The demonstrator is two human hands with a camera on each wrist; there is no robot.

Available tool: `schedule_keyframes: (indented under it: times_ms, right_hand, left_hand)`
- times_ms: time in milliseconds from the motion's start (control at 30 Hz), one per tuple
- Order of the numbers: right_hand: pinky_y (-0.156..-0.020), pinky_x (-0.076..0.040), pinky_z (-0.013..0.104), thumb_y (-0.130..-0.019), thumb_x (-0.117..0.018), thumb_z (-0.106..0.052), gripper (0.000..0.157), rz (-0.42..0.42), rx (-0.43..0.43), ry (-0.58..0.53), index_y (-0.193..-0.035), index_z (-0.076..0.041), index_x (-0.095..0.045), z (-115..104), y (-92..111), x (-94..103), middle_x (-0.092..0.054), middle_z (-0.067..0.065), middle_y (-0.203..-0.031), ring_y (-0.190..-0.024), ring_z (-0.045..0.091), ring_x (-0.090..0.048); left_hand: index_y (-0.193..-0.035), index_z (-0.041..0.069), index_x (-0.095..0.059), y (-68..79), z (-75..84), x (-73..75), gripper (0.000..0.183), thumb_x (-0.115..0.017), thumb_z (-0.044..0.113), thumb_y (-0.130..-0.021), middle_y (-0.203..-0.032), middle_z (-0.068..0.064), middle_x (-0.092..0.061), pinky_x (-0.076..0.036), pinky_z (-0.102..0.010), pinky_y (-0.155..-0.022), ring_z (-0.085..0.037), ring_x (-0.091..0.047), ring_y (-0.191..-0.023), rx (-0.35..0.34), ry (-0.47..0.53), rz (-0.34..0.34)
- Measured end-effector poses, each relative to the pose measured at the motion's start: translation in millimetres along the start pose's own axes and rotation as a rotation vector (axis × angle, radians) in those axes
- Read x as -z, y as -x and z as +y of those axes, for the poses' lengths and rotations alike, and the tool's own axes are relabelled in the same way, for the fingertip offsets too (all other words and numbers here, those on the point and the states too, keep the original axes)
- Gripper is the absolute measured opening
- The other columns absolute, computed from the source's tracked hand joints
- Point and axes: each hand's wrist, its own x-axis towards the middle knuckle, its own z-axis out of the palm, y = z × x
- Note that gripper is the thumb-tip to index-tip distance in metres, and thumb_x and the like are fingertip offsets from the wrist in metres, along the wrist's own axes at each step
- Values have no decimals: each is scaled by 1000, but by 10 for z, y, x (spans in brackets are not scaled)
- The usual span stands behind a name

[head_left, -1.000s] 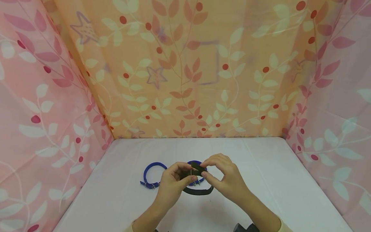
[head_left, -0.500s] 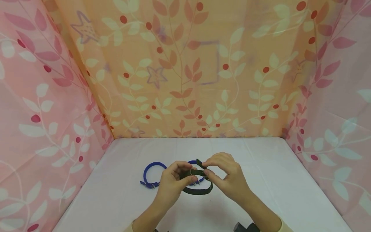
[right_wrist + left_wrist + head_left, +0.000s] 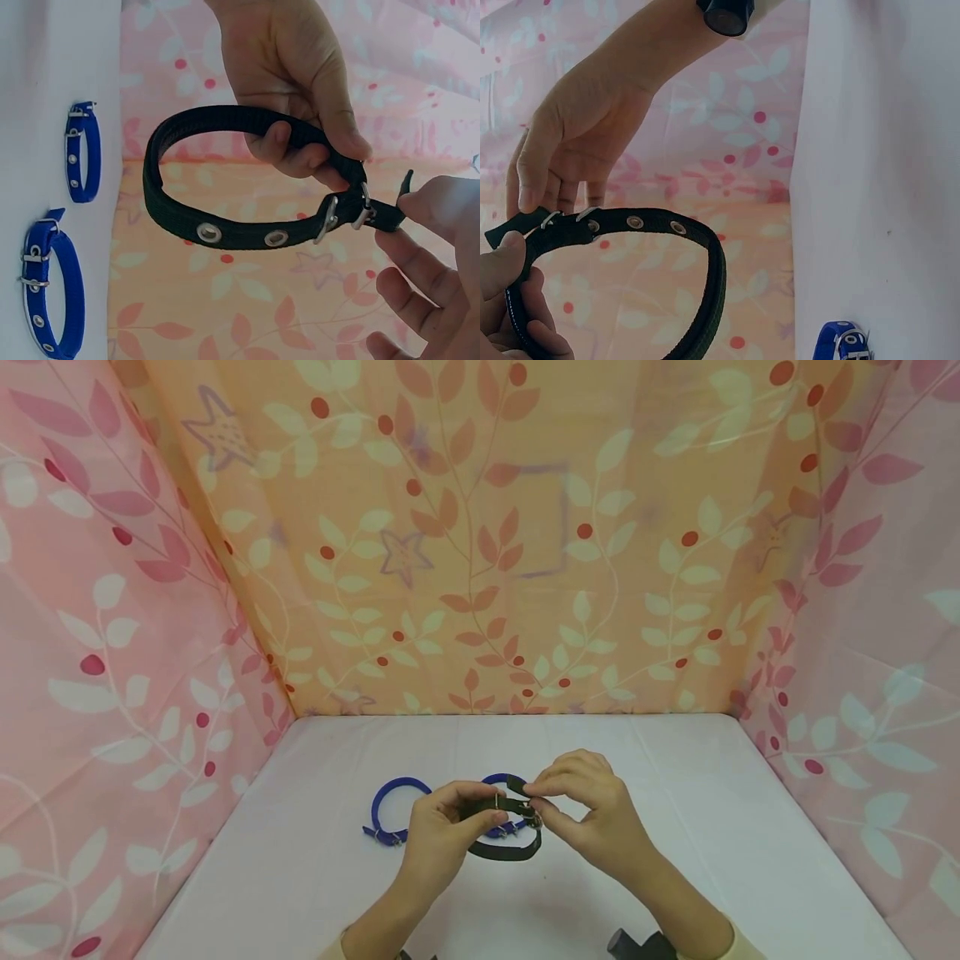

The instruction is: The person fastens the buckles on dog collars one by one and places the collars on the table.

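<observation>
A dark green, nearly black buckle collar (image 3: 240, 236) is held up off the table, closed into a loop, with metal eyelets along its band. My left hand (image 3: 442, 831) grips the band beside the buckle, thumb on one side and curled fingers on the other, as the right wrist view shows. At the metal buckle (image 3: 364, 214), my right hand (image 3: 592, 802) pinches the short free end (image 3: 395, 216) of the strap between thumb and index finger. That end passes through the buckle and bends away from the loop. The right hand's other fingers touch nothing.
Two blue buckle collars lie on the white table (image 3: 300, 860) behind the hands: one at left (image 3: 375, 810), the other (image 3: 495, 779) partly hidden by the hands and dark collar. Patterned cloth walls (image 3: 480, 610) stand around the table's back and sides.
The strap's free end, folded back over the band a second ago, has swung up and away from it, and the buckle has come into sight. Both hands stay almost in place.
</observation>
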Motion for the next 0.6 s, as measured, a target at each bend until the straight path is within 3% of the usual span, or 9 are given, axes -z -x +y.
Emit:
schedule_keyframes:
  times_ms: [600]
  right_hand:
    - [-92,-40,30,-71,-81,-2,30,-116,40,105,-90,-26,-77,4,8,55,-66,-18,-89,-95,8,-58]
  left_hand:
    - [-106,6,-77,36,24,-29,25,-85,9,-83,-103,-13,-76,-61,-28,-82,-19,-74,-91,-49,-29,-22]
